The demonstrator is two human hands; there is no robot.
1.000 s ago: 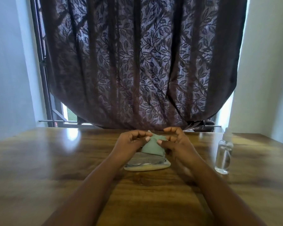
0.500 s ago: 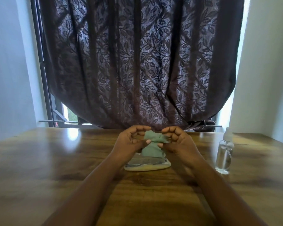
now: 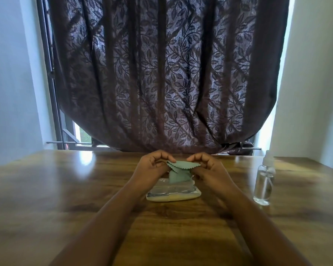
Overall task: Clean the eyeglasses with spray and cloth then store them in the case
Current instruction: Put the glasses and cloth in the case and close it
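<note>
A small green cloth (image 3: 179, 170) with zigzag edges hangs between my two hands, partly folded. My left hand (image 3: 152, 168) pinches its left edge and my right hand (image 3: 206, 167) pinches its right edge, both just above the table. Below them lies a pale case (image 3: 173, 194) with a clear top; something glassy shows inside, but I cannot tell whether it is the eyeglasses. A clear spray bottle (image 3: 263, 181) with a white nozzle stands upright to the right of my right forearm.
The wooden table (image 3: 65, 189) stretches wide on both sides. A dark leaf-patterned curtain (image 3: 161, 73) hangs over the window behind its far edge. Pale walls stand left and right.
The cloth was bunched between my fingers; both hands have moved slightly apart and spread its top edge flatter.
</note>
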